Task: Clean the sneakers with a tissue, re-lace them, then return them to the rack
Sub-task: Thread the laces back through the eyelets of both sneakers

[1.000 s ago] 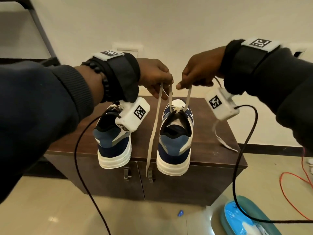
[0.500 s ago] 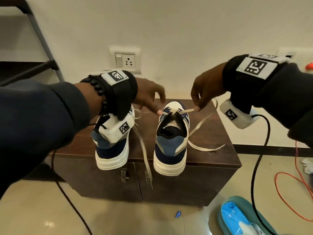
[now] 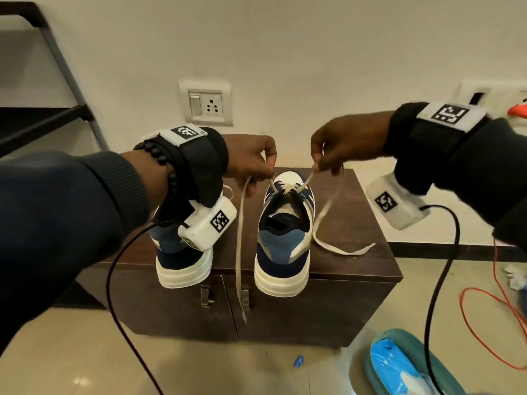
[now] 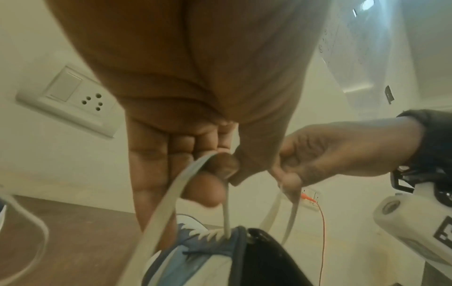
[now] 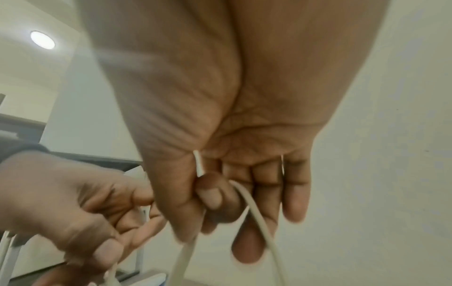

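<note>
Two blue-and-white sneakers stand heel-first on a dark wooden cabinet (image 3: 365,223). The right sneaker (image 3: 283,238) has a cream lace (image 3: 328,215) threaded through its top eyelets. My left hand (image 3: 256,163) pinches the left lace strand (image 4: 171,195) just above the shoe; the loose end hangs down over the cabinet's front. My right hand (image 3: 333,149) pinches the right strand (image 5: 257,212), whose tail trails across the cabinet top. The left sneaker (image 3: 182,260) is partly hidden behind my left wrist camera.
A black rack (image 3: 48,115) stands at the left against the wall. A wall socket (image 3: 205,102) is behind the cabinet. On the floor lie a teal tub with blue packets (image 3: 399,366), an orange cable (image 3: 490,323) and crumpled tissue (image 3: 516,277).
Both hands dropped from a high pull down to the shoe, then rose a little and drew the two strands up and apart over the top eyelets.
</note>
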A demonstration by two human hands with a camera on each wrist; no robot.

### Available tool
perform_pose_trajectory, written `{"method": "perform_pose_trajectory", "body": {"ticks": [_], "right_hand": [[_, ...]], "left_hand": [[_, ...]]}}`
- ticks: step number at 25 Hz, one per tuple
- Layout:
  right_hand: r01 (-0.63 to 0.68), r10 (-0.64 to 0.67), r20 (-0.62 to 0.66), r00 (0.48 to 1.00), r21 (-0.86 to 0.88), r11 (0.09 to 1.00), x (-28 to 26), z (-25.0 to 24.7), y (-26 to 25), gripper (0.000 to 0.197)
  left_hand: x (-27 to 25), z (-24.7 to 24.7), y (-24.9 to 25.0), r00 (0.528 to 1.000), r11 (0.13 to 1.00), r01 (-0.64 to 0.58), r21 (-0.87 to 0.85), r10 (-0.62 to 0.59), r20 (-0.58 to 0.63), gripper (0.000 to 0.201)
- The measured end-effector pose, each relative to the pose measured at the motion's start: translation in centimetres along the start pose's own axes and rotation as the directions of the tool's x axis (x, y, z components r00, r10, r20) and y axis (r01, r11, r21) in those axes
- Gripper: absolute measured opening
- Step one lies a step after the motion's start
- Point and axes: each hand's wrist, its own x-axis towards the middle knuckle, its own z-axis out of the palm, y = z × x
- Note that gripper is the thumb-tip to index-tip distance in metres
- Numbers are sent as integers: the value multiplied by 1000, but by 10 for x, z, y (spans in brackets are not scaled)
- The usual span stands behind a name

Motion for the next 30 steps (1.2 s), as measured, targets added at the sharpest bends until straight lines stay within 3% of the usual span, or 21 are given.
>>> {"method": "perform_pose_trajectory", "body": {"ticks": [2,5,7,9,10,12,14,16,19,22,24,26,30], "right_hand": [[33,-42,-232,972,-40,999,-2,-22,-3,10],[112,-96,-555,826,-4,994,2,-48,-15,14],[174,-152,-653,742,-32,984,6,-57,-24,20],[178,-205,-682,702,-111,978,9,-56,-31,27],[178,-213,-682,700,-122,976,8,-53,-34,27],[212,-223,-598,770,-89,973,3,-42,-37,23],[193,-206,-381,901,-72,979,-1,-25,-39,25],[158,-172,-175,970,-90,983,1,-2,-39,28],[132,-142,-100,985,-108,985,12,27,-36,33],[146,-116,-144,983,225,963,18,36,-32,29],[139,-77,-146,986,487,862,16,30,-26,23],[151,-78,-145,986,605,782,12,22,-22,17],[262,16,-335,942,767,586,4,-12,-21,13]], "left_hand": [[-2,-3,9,997,997,-70,15,69,41,9],[-4,-6,23,984,969,-168,179,153,95,34],[-2,-7,29,985,877,-169,450,142,93,50],[1,-8,32,992,698,-92,710,127,4,39],[2,-9,32,989,661,-45,749,134,-59,31],[3,-13,30,983,714,22,700,112,-144,28],[3,-16,26,982,806,48,590,69,-174,28],[3,-17,23,983,876,65,479,27,-182,28],[7,-11,24,986,965,60,255,-16,-168,29],[10,-10,25,988,992,75,105,-60,-141,28],[10,-10,23,989,994,107,5,-106,-101,26],[9,-10,18,991,993,115,-39,-117,-62,24],[7,-3,10,1000,997,22,-71,-22,9,15]]}}
